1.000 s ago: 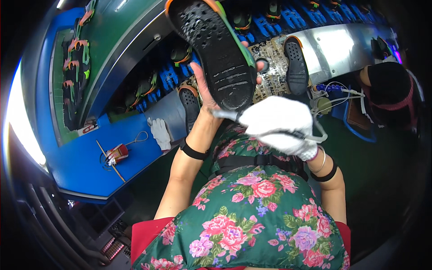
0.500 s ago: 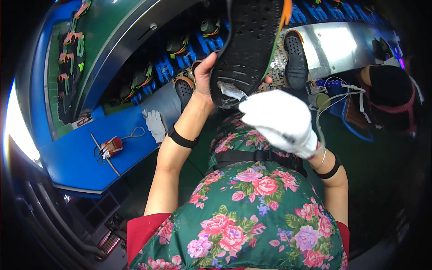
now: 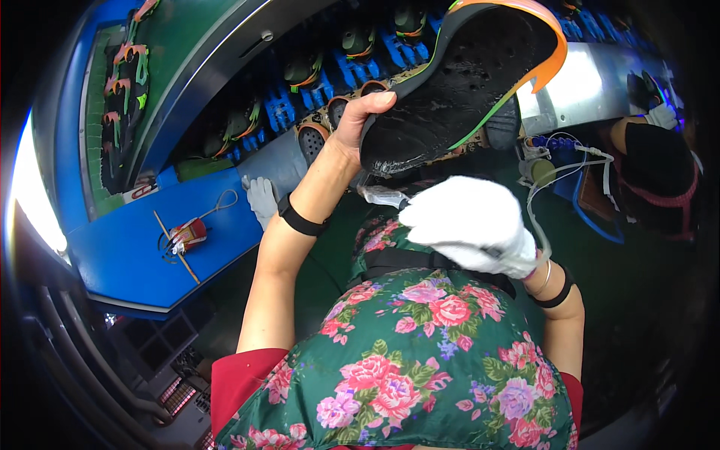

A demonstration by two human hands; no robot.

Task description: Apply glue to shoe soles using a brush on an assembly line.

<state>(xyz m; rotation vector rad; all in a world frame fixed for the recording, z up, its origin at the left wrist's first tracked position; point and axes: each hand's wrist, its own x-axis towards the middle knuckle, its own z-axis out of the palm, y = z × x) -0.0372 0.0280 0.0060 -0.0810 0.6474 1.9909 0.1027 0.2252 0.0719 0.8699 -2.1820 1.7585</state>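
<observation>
My bare left hand (image 3: 354, 126) grips a black shoe sole (image 3: 450, 90) with an orange and green rim at its lower left edge, thumb on top. The sole is tilted, and its surface looks wet and shiny, with small holes. In a white knitted glove, my right hand (image 3: 471, 225) is closed round a brush (image 3: 384, 196) with a pale, wet-looking head. That head is just below the sole's near end, apart from it. A thin hose (image 3: 534, 214) runs by the gloved wrist.
Black perforated soles (image 3: 312, 142) lie beyond my left hand; another sole (image 3: 504, 124) is at the right. Behind, shoes (image 3: 358, 41) sit on blue racks. On the blue table (image 3: 120, 259) are a red can (image 3: 187, 236) and a glove (image 3: 261, 199). Another person (image 3: 660, 161) is at right.
My left hand has tilted and turned the sole, and its far end has swung right. The brush has come off the sole and dropped slightly below it.
</observation>
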